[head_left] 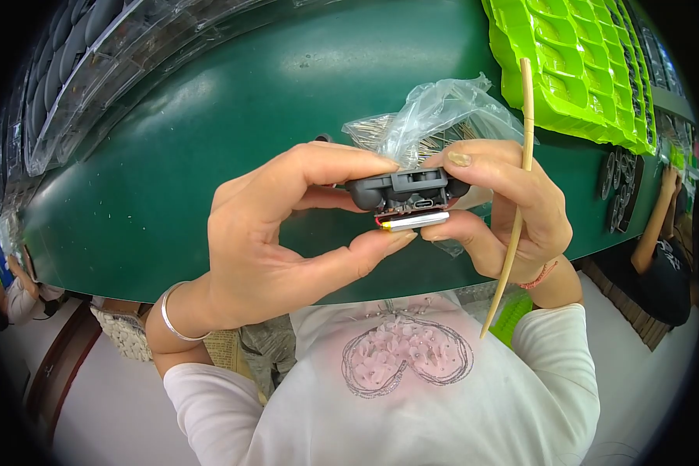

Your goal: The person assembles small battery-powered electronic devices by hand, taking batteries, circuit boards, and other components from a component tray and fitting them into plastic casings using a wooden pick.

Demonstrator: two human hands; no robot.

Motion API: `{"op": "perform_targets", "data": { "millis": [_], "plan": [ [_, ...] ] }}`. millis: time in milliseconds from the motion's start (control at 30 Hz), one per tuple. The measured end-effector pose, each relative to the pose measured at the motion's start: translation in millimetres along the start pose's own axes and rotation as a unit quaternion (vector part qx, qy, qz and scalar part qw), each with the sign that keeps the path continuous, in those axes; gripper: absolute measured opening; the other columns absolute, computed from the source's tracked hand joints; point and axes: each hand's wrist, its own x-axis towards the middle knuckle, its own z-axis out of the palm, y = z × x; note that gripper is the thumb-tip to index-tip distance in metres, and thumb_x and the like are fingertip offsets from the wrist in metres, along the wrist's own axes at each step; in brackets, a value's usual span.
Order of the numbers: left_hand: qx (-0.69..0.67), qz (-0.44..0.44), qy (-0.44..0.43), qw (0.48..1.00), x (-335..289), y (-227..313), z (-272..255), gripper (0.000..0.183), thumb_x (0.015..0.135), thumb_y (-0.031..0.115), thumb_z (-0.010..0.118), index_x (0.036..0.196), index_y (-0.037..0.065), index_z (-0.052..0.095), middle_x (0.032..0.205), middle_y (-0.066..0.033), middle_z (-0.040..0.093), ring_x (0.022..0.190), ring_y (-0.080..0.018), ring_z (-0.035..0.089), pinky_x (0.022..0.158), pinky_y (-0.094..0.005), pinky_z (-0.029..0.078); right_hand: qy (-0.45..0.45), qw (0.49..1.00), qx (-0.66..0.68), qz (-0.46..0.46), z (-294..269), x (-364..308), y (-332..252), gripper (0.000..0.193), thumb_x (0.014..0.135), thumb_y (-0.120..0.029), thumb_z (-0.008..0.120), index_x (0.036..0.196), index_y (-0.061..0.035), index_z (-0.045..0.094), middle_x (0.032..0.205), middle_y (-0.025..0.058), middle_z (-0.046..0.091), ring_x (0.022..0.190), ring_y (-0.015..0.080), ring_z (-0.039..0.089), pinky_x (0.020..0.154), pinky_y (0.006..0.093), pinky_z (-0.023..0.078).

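Between both hands, above the near edge of the green table, is a small black plastic housing [406, 186] with rounded ends. A charging port shows on its side facing me, and a flat silver battery [416, 221] with yellow tape and a red wire lies against its underside. My left hand [279, 225] pinches it from the left, thumb below on the battery and fingers on top. My right hand [512, 210] grips its right end the same way. A long thin wooden stick [518, 202] also sits in my right hand, threaded between the fingers.
Just behind the hands lies a clear plastic bag [435, 109] with many thin metal pins. A bright green moulded tray [575, 70] stands at the far right, near black ring-like parts [620, 182]. Clear trays of dark parts [78, 70] line the far left. Other people sit at both sides.
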Motion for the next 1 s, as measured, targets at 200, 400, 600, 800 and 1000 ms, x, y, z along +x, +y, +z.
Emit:
{"op": "perform_targets", "data": {
  "millis": [200,400,600,800,1000],
  "plan": [
    [0.027,-0.022,-0.013,0.999,-1.6,4.4,-2.1,0.05,0.07,0.002,0.082,0.113,-0.008,0.058,0.104,-0.0142,0.066,0.094,-0.0185,0.067,0.084,-0.0292,0.055,-0.007,1.0,-0.005,0.021,-1.8,0.7,-5.9,0.045,0.066,-0.005,0.085,0.106,0.0048,0.066,0.094,0.0177,0.067,0.074,0.0192,0.067,0.057,0.0251,0.056],
    [0.007,-0.053,-0.01,0.999,0.2,7.8,0.4,0.05,0.073,0.003,0.081,0.114,-0.009,0.057,0.104,-0.0148,0.067,0.094,-0.0181,0.067,0.087,-0.0292,0.054,-0.01,1.0,-0.015,0.005,-3.2,1.6,-4.2,0.045,0.067,-0.008,0.085,0.105,0.0051,0.066,0.093,0.0173,0.067,0.072,0.019,0.066,0.056,0.025,0.055],
    [-0.015,-0.063,-0.018,0.998,-0.4,8.0,0.0,0.051,0.073,0.004,0.082,0.115,-0.009,0.056,0.103,-0.0135,0.067,0.094,-0.0184,0.068,0.087,-0.0289,0.054,-0.024,1.0,-0.005,0.007,-3.8,2.4,-5.8,0.045,0.068,-0.007,0.084,0.107,0.0055,0.065,0.095,0.0183,0.067,0.075,0.0205,0.067,0.058,0.0262,0.058],
    [-0.007,-0.051,-0.018,0.998,-1.4,6.5,-0.4,0.05,0.071,0.002,0.082,0.113,-0.008,0.057,0.106,-0.0143,0.065,0.096,-0.0189,0.067,0.086,-0.0285,0.055,-0.036,0.999,-0.004,0.014,-4.0,1.7,-5.9,0.047,0.068,-0.005,0.084,0.109,0.0051,0.064,0.097,0.0178,0.067,0.08,0.0223,0.067,0.061,0.0276,0.059],
    [-0.007,-0.014,-0.009,1.0,-2.7,-0.4,2.6,0.044,0.073,-0.005,0.078,0.109,-0.006,0.054,0.109,-0.0195,0.064,0.102,-0.0222,0.066,0.086,-0.0313,0.057,-0.017,0.999,0.015,0.028,1.0,-3.0,-1.9,0.047,0.067,0.0,0.082,0.111,0.0026,0.065,0.1,0.0174,0.067,0.087,0.0257,0.067,0.069,0.0301,0.057]
  ]
}}
